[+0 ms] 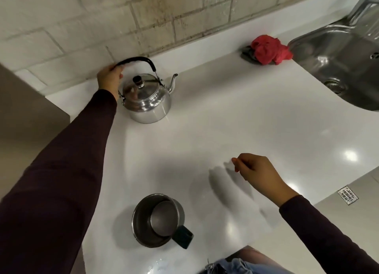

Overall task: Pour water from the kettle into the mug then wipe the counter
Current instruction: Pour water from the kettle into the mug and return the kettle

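A shiny steel kettle (148, 98) with a black arched handle stands at the back of the white counter (225, 119), its spout pointing right. My left hand (109, 77) is at the left end of that handle, fingers curled around it. A steel mug (158, 219) with a dark handle stands upright near the counter's front edge, and I see no water in it. My right hand (256, 170) hovers above the counter to the right of the mug, fingers loosely curled and holding nothing. A crumpled red cloth (268, 49) lies at the back right, beside the sink.
A steel sink (338, 64) with a drain is set into the counter at the right, a tap above it. A dark pad lies under the red cloth. A tiled wall runs along the back. A few water drops sit at the front edge.
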A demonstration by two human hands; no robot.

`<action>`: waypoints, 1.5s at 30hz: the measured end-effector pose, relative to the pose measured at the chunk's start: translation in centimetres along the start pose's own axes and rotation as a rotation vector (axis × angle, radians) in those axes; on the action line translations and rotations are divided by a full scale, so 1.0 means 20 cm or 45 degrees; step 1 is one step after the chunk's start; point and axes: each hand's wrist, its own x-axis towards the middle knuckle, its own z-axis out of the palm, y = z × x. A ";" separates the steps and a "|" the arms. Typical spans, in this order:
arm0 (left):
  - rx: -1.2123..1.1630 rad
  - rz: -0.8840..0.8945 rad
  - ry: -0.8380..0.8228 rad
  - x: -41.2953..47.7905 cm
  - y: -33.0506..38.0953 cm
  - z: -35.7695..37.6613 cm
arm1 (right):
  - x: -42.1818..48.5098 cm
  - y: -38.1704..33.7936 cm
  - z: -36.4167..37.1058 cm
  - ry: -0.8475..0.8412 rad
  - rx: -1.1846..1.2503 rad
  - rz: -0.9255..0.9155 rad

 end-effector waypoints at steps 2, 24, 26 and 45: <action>0.202 0.190 -0.101 -0.01 0.05 0.00 | 0.01 0.00 -0.01 -0.003 -0.001 -0.008; 0.282 0.757 -0.038 -0.64 0.55 -0.27 | -0.03 -0.06 -0.06 -0.023 0.017 -0.160; 0.294 0.824 0.044 -0.82 0.65 -0.35 | -0.02 -0.10 -0.07 -0.031 0.018 -0.210; 0.533 0.521 0.633 -2.22 0.41 -0.85 | -0.06 -0.15 -0.02 -0.402 0.013 -0.585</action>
